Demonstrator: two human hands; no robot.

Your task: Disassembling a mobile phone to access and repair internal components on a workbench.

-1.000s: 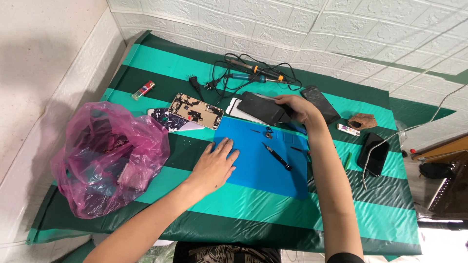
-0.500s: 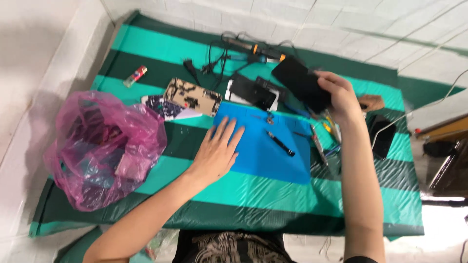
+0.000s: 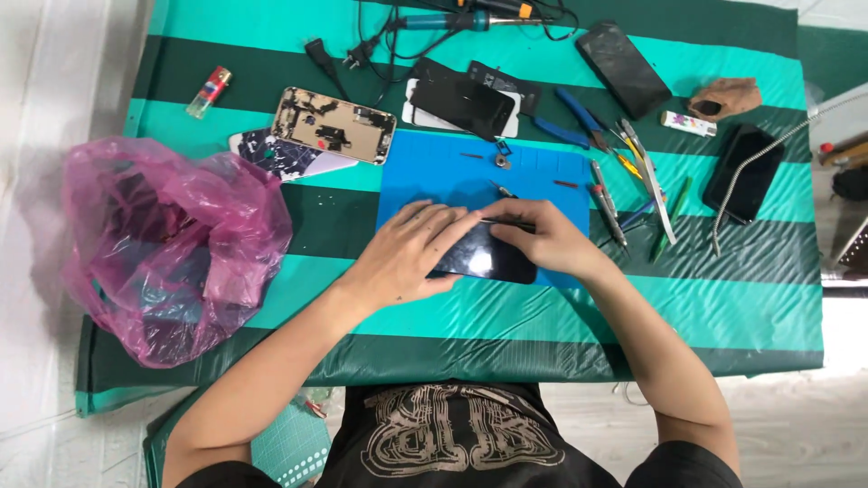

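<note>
black glossy phone (image 3: 484, 256) lies on our blue mat (image 3: 434, 176); left hand (image 3: 407, 253) pins it, right hand (image 3: 542, 239) pinches thin dark tool (image 3: 502, 220), prying step.

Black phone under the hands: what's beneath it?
The phone lies on the blue mat, its near edge over the striped cloth. Left hand covers its left end; anything underneath is hidden.

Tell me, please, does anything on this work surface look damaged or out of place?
Yes: the gold phone shell left of the blue mat lies open with its insides exposed, partly over another phone. Hand tools lie scattered right of the mat. The dark phone under both hands shows no visible damage.
</note>
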